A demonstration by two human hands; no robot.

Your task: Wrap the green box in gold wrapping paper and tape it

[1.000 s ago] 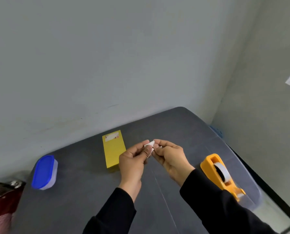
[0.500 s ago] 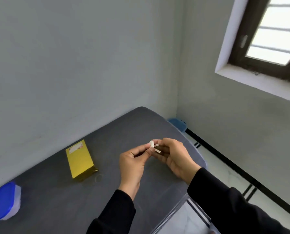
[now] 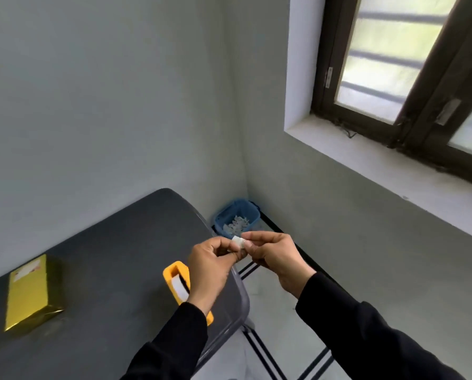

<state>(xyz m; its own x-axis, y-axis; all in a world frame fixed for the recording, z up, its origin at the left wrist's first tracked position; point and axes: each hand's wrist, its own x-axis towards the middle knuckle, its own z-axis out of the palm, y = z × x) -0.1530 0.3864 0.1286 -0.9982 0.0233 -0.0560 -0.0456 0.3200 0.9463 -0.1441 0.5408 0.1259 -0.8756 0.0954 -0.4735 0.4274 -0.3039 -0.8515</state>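
Observation:
The box wrapped in gold paper (image 3: pixel 33 293) lies on the dark grey table (image 3: pixel 114 256) at the far left, with a pale taped patch on its top end. My left hand (image 3: pixel 211 267) and my right hand (image 3: pixel 277 255) are raised together over the table's right edge, both pinching a small white piece of tape (image 3: pixel 239 242) between their fingertips. An orange tape dispenser (image 3: pixel 178 283) with a white roll stands on the table just under my left wrist, partly hidden by it.
A blue bin (image 3: pixel 236 218) with white scraps inside sits on the floor in the room's corner, beyond the table's right end. A window with a dark frame (image 3: pixel 394 78) fills the upper right wall. The table's rounded right edge lies below my hands.
The view has swung right: the gold box slid to the far left, the blue-lidded container left the frame, the bin and window came into view. Both hands stay together on the tape piece.

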